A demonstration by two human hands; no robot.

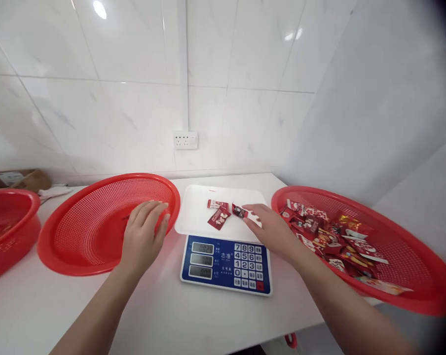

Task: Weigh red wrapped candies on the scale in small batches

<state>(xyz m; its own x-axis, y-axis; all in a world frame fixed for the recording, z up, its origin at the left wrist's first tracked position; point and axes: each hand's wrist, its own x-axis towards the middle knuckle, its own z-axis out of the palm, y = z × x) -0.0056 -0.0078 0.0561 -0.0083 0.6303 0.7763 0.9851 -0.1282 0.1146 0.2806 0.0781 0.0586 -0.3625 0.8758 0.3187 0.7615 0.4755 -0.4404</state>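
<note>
A kitchen-type digital scale (226, 283) with a blue keypad panel and a white weighing pan (193, 209) stands in the middle. On the pan lie a dark red flat snack packet (218, 218) and a smaller red-and-white packet (217, 203), touching each other. My right hand (269, 227) reaches over the pan's right side, thumb and forefinger on either side of the end of a small red-and-black snack packet (239, 211). My left hand (143, 236) hovers over the right rim of a red mesh basket (86, 217), fingers bent, thumb apart, nothing seen in it.
To the right, another red basket (423, 256) holds many mixed snack packets (326, 236). A third red basket (19, 246) is at the far left, before a cardboard box (32, 180). A tiled wall with a socket (186, 140) backs the white table (164, 315).
</note>
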